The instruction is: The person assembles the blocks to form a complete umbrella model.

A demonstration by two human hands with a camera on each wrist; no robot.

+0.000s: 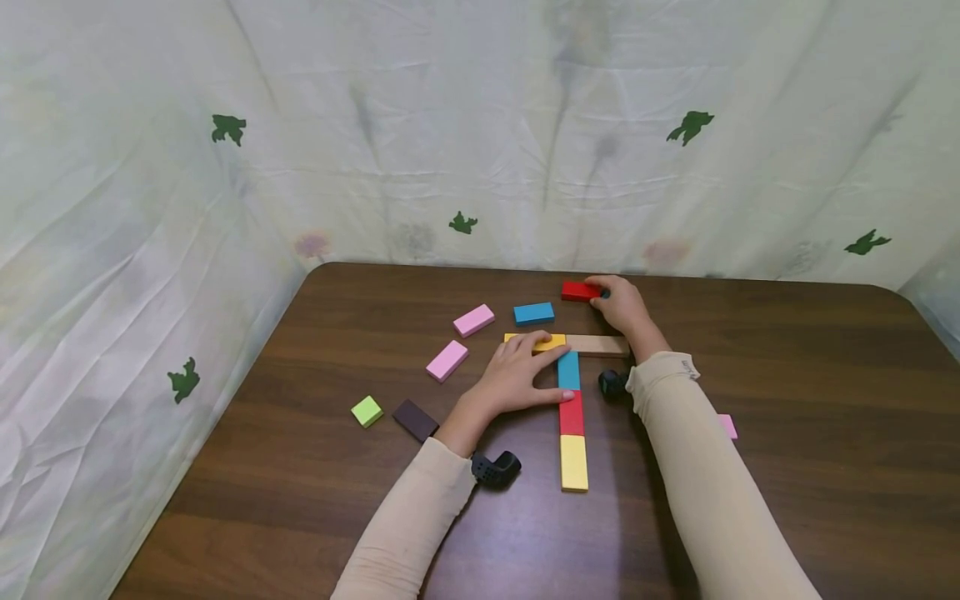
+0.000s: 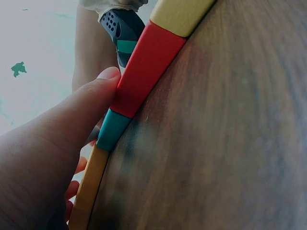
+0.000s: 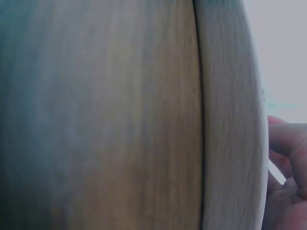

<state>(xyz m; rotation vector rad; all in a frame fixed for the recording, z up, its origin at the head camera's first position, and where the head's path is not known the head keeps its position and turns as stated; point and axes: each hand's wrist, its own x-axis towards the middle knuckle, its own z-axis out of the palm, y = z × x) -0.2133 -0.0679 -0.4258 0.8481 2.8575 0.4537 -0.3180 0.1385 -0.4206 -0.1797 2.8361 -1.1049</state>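
Note:
Near the table's far edge my right hand [image 1: 624, 308] pinches a red block [image 1: 576, 292] by its right end. My left hand [image 1: 513, 379] spreads over a T-shaped layout of flat blocks. Its fingers rest at the orange-yellow block [image 1: 557, 342], while the thumb touches the side of a second red block [image 2: 146, 67]. A plain wooden block [image 1: 596, 345] forms the right part of the crossbar and fills much of the right wrist view. Down the stem run a blue block [image 1: 568, 372], that second red block and a pale yellow block [image 1: 573, 462].
A loose blue block [image 1: 534, 314] lies behind the crossbar. Left of it are two pink blocks [image 1: 474, 320], a green block [image 1: 367, 411] and a dark brown block [image 1: 412, 419]. My right sleeve partly hides another pink block [image 1: 727, 426]. A curtain [image 1: 480, 150] hangs behind the table.

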